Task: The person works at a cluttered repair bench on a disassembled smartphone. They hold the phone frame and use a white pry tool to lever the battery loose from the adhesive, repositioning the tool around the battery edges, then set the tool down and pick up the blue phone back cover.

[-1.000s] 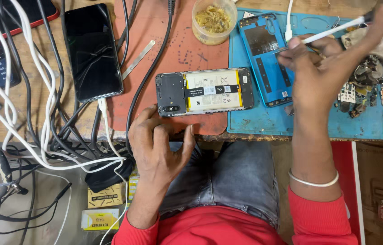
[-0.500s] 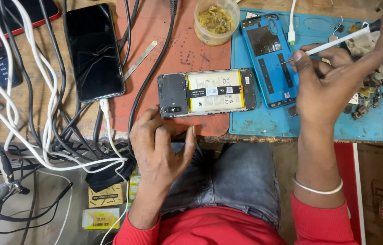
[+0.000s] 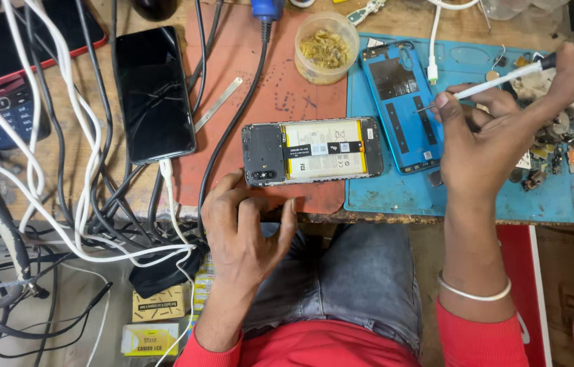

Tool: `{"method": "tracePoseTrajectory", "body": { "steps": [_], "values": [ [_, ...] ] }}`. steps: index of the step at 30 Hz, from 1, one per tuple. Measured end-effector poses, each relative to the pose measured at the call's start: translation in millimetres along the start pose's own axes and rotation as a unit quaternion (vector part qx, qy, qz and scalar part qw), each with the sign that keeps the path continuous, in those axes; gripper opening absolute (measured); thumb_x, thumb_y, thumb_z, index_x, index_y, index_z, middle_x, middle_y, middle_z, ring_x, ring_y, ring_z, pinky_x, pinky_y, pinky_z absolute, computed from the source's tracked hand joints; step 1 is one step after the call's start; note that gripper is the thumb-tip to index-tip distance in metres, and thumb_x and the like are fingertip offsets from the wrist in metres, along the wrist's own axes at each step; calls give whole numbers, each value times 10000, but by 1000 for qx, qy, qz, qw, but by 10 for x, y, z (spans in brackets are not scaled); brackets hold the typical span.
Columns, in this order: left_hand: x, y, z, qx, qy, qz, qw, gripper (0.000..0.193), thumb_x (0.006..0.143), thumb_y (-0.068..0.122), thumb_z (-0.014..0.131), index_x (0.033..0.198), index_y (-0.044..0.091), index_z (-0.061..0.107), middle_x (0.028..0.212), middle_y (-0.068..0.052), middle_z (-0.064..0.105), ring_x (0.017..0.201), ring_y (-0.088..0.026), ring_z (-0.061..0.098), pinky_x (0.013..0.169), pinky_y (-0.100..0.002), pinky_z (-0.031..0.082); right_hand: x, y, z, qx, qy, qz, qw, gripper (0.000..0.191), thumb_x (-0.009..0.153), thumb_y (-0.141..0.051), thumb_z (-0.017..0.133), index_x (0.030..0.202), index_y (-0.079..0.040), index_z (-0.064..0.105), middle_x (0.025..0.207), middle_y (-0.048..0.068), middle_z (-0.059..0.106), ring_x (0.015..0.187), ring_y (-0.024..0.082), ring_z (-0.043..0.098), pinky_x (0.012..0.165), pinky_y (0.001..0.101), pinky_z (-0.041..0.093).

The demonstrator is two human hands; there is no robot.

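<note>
Blue silicone repair mat (image 3: 396, 197) covers the right part of the wooden surface (image 3: 2, 197), an orange-red mat (image 3: 280, 88) lies just left of it. Opened smartphone with its back off, yellow-white battery showing (image 3: 313, 151), lies flat across the seam of the two mats, camera end to the left. Left hand (image 3: 246, 231) rests at the near edge of the surface just below that phone, fingers loosely curled, holding nothing; fingertips near the phone's lower edge, touching or not I cannot tell. Right hand (image 3: 497, 139) is over the blue mat, closed on a slim white-handled screwdriver (image 3: 504, 78) held like a pen, metal tip pointing left over the blue plastic phone back cover (image 3: 402, 105) that lies inside-up on the mat. Silver bangle (image 3: 474, 293) on the right wrist, red sleeves on both arms. Small loose parts and screws (image 3: 545, 156) sit heaped right of the right hand. Round clear plastic tub with yellowish bits (image 3: 328, 47) stands at the top edge of the orange-red mat. Black-screen smartphone (image 3: 154, 92) lies face up to the left, plugged to a white cable (image 3: 168, 183). Dark keypad phone (image 3: 8, 115) sits at far left under a tangle of black and white cables (image 3: 63, 204). Thin metal strip (image 3: 219, 103) lies beside the black-screen phone. Grey jeans on the lap below.
</note>
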State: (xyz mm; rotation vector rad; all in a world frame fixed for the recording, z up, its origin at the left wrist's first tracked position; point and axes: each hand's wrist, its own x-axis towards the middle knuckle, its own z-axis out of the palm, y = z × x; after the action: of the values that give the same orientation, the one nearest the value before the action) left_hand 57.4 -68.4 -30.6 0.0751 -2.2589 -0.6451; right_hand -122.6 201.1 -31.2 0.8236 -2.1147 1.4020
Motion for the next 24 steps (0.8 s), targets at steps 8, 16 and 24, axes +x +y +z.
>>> {"method": "tracePoseTrajectory", "body": {
  "steps": [8, 16, 24],
  "values": [
    [-10, -16, 23, -6, 4, 1, 1000, 325, 847, 200, 921, 924, 65, 636, 1111, -139, 589, 1250, -352, 587, 1036, -460, 444, -11, 11, -8, -16, 18, 58, 998, 917, 1094, 70, 686, 1657, -215, 20, 1324, 134, 645, 1035, 212, 714, 826, 261, 609],
    [-2, -17, 13, -2, 4, 5, 1000, 311, 841, 183, 907, 927, 58, 635, 1117, -151, 595, 1246, -362, 589, 1034, -466, 443, 21, 40, -11, -2, 18, 7, 1000, 908, 1114, 152, 659, 1629, -257, 33, 1433, 194, 502, 1026, 242, 705, 859, 304, 650],
    [11, -22, 40, -5, 9, 13, 1000, 321, 834, 184, 908, 944, 71, 628, 1116, -147, 597, 1235, -362, 591, 1031, -467, 443, 13, -67, 61, 62, 24, 20, 998, 884, 1115, 144, 629, 1639, -273, 51, 1229, 202, 624, 943, 266, 692, 836, 352, 625]
  ]
}}
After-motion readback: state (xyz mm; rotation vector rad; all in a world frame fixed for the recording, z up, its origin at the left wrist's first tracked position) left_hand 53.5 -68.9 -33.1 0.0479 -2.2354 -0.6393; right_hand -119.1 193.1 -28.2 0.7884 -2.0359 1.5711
